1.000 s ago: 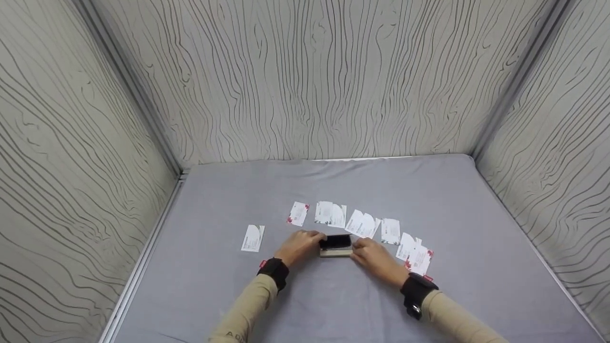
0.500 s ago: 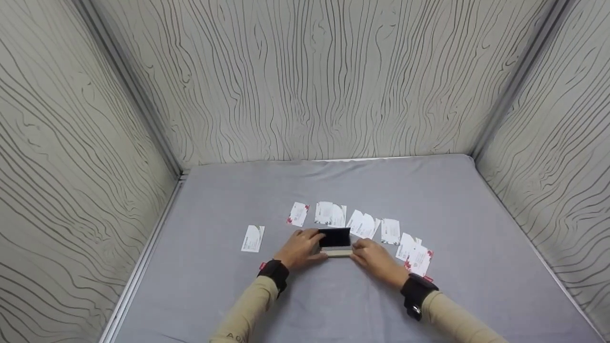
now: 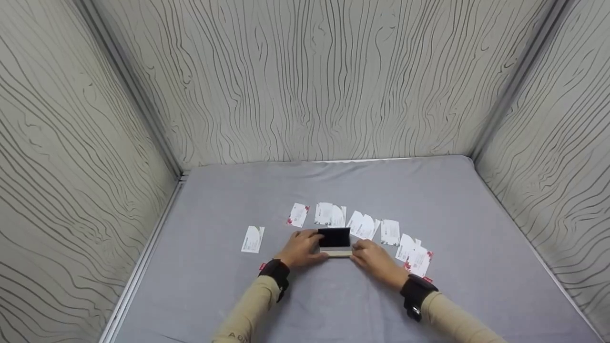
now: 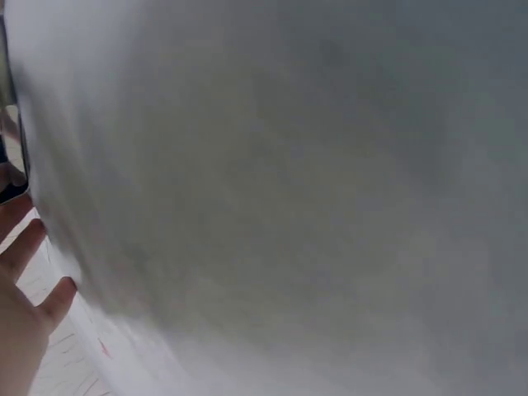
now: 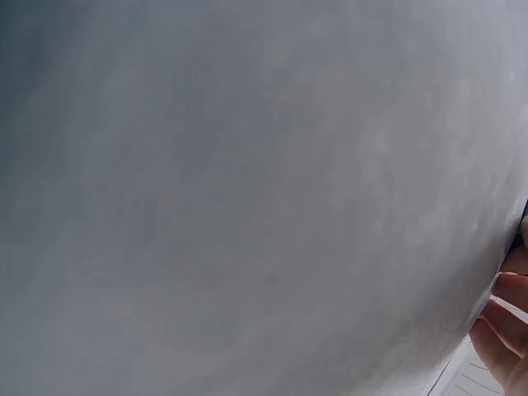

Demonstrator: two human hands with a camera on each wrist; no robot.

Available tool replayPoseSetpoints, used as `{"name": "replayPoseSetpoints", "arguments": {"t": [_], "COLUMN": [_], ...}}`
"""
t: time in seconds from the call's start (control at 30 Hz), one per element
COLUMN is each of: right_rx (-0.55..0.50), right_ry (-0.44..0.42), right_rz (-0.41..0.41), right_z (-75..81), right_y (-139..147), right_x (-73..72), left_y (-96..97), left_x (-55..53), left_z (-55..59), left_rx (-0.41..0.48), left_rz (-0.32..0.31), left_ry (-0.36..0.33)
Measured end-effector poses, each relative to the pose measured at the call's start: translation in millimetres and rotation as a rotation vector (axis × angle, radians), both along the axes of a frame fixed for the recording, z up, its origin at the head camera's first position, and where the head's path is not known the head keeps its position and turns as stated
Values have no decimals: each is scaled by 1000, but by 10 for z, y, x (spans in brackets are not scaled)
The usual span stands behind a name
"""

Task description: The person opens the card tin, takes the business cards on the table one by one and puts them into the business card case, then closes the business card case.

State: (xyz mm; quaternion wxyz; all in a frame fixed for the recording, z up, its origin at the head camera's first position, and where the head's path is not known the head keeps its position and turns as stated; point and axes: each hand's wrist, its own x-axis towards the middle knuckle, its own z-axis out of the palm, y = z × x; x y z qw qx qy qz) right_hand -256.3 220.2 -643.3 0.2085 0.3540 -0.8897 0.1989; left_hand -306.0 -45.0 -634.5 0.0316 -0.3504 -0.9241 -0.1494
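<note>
In the head view a small card case stands on the grey cloth with its lid raised, showing a black inside. My left hand holds its left end, thumb at the front corner and fingers by the lid. At the opposite end my right hand grips the front right corner with curled fingers. The left wrist view catches only the left hand and a shiny strip of the case at its border. Fingers of the right hand appear at the lower right of the right wrist view.
Several printed cards lie in an arc beyond the case: a red-cornered one, overlapping pairs and a single one. More cards lie by the right forearm, one far left. Patterned walls enclose the table.
The lid of the card case has swung up, so more black inside shows. My left thumb has come down to the front left corner. The right hand stays in place.
</note>
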Motion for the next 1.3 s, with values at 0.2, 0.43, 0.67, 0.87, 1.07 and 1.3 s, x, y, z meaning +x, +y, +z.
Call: {"name": "replayPoseSetpoints", "arguments": {"t": [0.2, 0.43, 0.67, 0.87, 1.07, 1.3], "right_rx": [-5, -16, -3, 37, 51, 60], "right_ry": [-5, -8, -46, -167, -183, -166], "right_rz": [12, 9, 12, 71, 34, -24], "right_z": [-4, -9, 17, 137, 200, 269], "right_y": [8, 10, 25, 141, 338, 577], "right_x": [2, 0, -17, -61, -105, -118], "left_y": [-3, 1, 17, 38, 25, 10], "left_x": [-17, -3, 20, -16, -23, 4], "left_z": [-17, 0, 2, 3, -9, 6], "left_rx": [71, 66, 73, 81, 98, 76], "left_rz": [7, 14, 26, 50, 40, 21], "left_ry": [-18, -19, -15, -73, -62, -66]}}
